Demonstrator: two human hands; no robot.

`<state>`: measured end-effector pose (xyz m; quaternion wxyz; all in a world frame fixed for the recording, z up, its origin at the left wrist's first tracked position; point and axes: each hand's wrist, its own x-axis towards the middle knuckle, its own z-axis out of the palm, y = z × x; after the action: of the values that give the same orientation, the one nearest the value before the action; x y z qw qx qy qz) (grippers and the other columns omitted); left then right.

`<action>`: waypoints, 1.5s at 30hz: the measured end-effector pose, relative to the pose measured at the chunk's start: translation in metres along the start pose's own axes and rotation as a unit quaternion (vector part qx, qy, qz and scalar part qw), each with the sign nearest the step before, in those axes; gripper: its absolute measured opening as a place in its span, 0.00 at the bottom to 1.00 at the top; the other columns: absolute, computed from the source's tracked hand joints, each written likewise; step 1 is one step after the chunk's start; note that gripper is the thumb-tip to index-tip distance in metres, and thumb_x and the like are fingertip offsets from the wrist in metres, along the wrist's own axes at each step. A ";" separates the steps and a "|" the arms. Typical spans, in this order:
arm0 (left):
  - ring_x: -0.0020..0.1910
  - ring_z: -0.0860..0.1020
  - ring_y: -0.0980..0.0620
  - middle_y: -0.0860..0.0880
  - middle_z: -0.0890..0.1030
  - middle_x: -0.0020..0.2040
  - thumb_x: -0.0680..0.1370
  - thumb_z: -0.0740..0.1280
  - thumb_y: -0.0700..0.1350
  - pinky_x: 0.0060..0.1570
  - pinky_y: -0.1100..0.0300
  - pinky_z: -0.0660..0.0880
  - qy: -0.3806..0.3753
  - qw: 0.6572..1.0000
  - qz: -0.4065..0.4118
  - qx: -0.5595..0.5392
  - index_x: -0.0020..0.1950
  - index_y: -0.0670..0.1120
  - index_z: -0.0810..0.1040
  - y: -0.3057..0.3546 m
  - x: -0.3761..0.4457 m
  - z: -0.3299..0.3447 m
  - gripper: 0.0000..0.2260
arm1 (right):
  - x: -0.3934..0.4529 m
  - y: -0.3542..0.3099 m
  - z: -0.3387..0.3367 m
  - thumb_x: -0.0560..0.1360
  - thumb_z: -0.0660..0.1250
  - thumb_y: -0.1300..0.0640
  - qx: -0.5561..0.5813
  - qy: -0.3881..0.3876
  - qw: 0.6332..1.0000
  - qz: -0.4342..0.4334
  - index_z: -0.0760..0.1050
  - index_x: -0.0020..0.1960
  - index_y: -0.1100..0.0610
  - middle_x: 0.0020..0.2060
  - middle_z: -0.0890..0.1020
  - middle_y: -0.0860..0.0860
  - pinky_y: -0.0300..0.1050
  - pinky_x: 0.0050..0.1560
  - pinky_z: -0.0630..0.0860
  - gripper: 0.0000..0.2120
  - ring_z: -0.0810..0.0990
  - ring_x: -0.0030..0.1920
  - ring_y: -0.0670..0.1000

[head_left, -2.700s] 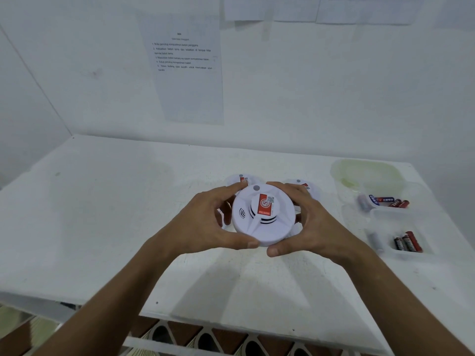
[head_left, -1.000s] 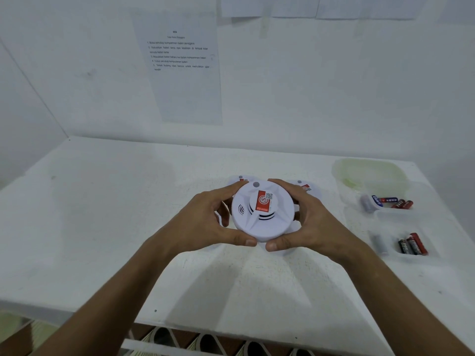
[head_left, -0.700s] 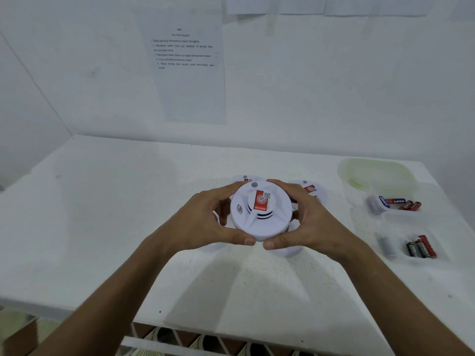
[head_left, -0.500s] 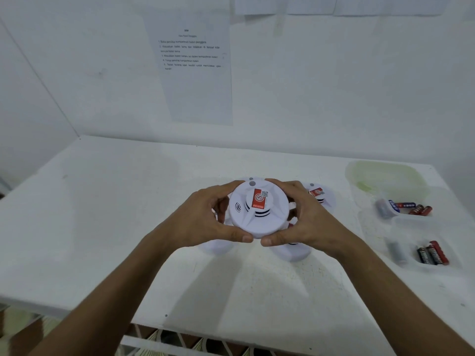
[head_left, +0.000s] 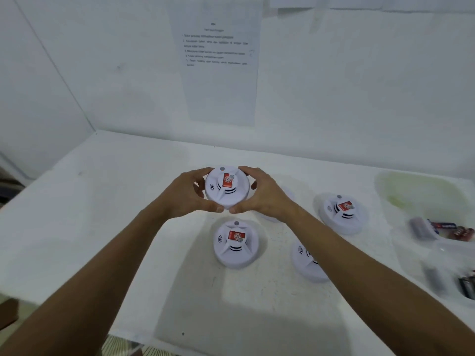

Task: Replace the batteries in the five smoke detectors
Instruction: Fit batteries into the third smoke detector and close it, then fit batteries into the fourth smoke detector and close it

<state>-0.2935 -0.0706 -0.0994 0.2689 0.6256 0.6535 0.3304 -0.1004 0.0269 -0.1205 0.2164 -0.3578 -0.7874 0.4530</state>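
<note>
Both hands cup one smoke detector (head_left: 226, 187) between them, lifted off the tabletop (head_left: 102, 214). The left hand (head_left: 183, 194) wraps its left rim, thumb under the near edge and fingers over the far edge. The right hand (head_left: 259, 195) mirrors it on the right rim, and the two thumb tips nearly meet at the near edge. This opposed two-sided grip looks suited to twisting the body off its base, or to turning it over to reach the battery bay — a judgement, since the back is hidden.

The detector faces up, red label toward the camera. Three more detectors lie on the tabletop: one (head_left: 236, 244) just nearer than the hands, one (head_left: 341, 213) to the right, and one (head_left: 305, 263) near right, partly covered by the right forearm. A pale shape behind the right hand may be a fifth — I cannot tell.

Far right sit clear trays (head_left: 437, 242) with batteries (head_left: 447, 228) in them, blurred, well apart from the hands but within reach for the swap.
</note>
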 end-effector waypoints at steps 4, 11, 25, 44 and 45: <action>0.39 0.75 0.61 0.64 0.81 0.47 0.61 0.83 0.47 0.41 0.65 0.76 0.014 0.999 -0.050 -0.013 0.57 0.61 0.78 -0.036 0.007 0.002 0.28 | 0.018 0.004 0.017 0.60 0.84 0.62 -0.002 -0.022 0.999 0.033 0.70 0.71 0.57 0.60 0.76 0.48 0.43 0.59 0.73 0.43 0.74 0.58 0.48; 0.39 0.79 0.55 0.57 0.84 0.46 0.60 0.83 0.50 0.44 0.59 0.78 0.008 0.995 -0.096 -0.009 0.55 0.55 0.82 -0.070 0.010 0.010 0.25 | 0.032 0.020 0.043 0.57 0.85 0.60 -0.026 -0.024 0.996 0.078 0.78 0.54 0.59 0.49 0.84 0.52 0.48 0.50 0.79 0.29 0.81 0.51 0.55; 0.47 0.74 0.51 0.49 0.74 0.58 0.67 0.77 0.43 0.44 0.63 0.71 -0.010 0.984 -0.158 0.077 0.69 0.51 0.71 -0.056 0.009 0.007 0.32 | 0.023 0.011 0.037 0.64 0.82 0.58 -0.048 -0.029 0.996 0.069 0.69 0.71 0.60 0.65 0.76 0.55 0.49 0.59 0.75 0.40 0.77 0.60 0.55; 0.68 0.70 0.47 0.48 0.68 0.71 0.63 0.81 0.55 0.64 0.51 0.72 -0.183 0.965 -0.071 0.175 0.75 0.47 0.63 0.023 0.087 0.093 0.46 | -0.024 0.066 -0.067 0.60 0.83 0.47 -0.165 -0.040 0.974 0.148 0.61 0.77 0.54 0.72 0.70 0.53 0.52 0.70 0.69 0.52 0.69 0.71 0.54; 0.65 0.73 0.47 0.47 0.72 0.68 0.62 0.81 0.55 0.62 0.51 0.73 -0.193 0.962 -0.072 0.179 0.72 0.47 0.67 0.022 0.089 0.094 0.43 | -0.021 0.069 -0.064 0.57 0.83 0.43 -0.178 -0.044 0.972 0.146 0.64 0.74 0.55 0.69 0.73 0.53 0.52 0.67 0.70 0.51 0.71 0.69 0.56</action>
<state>-0.2142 0.0266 -0.1372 0.2964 0.6668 0.6811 0.0605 -0.0185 0.0699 -0.1490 0.0460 -0.4810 -0.8035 0.3478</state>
